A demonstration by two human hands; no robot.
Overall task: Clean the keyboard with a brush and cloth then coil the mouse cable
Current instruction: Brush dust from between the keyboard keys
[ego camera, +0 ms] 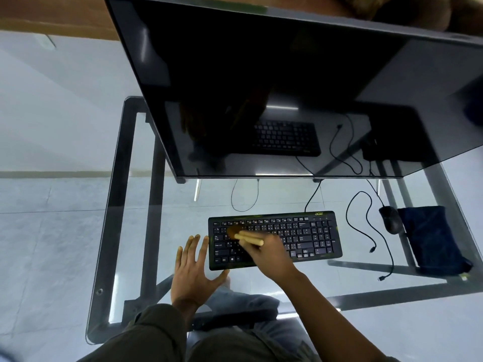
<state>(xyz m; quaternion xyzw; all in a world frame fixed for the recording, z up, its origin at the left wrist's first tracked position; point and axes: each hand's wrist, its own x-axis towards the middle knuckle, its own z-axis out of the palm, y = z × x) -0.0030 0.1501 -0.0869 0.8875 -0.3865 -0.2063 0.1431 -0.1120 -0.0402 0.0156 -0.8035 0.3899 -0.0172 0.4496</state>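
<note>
A black keyboard (308, 236) lies on the glass desk in front of me. My right hand (269, 253) grips a wooden-handled brush (241, 235), whose blurred brown bristles touch the upper left keys. My left hand (194, 267) rests flat with fingers spread at the keyboard's left edge, thumb against its front corner. A black mouse (390, 219) sits to the right of the keyboard, and its cable (366, 226) runs in loose loops across the glass. A dark blue cloth (431, 239) lies folded right of the mouse.
A large dark monitor (287, 87) stands behind the keyboard and overhangs the back of the glass desk (125, 231). The keyboard cable (312, 197) runs back under it. The desk's metal frame and my knees show through the glass.
</note>
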